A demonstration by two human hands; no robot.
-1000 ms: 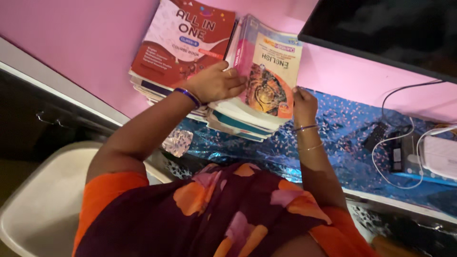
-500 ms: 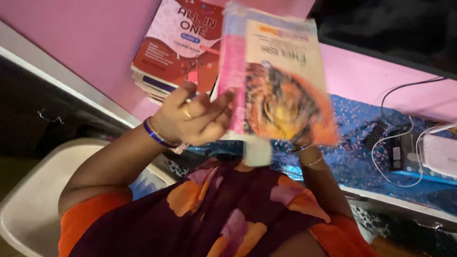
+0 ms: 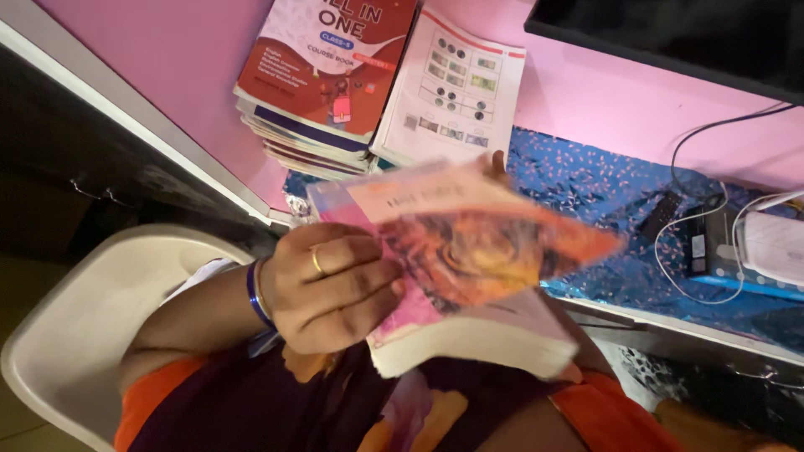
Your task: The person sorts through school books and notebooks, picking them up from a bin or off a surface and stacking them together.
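The left hand's grip (image 3: 339,289) is closed around the left edge of one thick paperback book (image 3: 469,268), which is blurred and held above the lap. The book's long axis runs left to right, away from that hand. Only fingertips (image 3: 497,159) of the right hand show behind its far edge; its grip cannot be told. Beyond, one stack of books (image 3: 322,92) leans on the pink wall (image 3: 167,75), one open booklet (image 3: 452,88) beside it, above the blue glittery surface (image 3: 586,188).

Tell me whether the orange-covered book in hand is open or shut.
Shut: the orange-covered book shows its front cover over a closed page block, gripped by the left hand.
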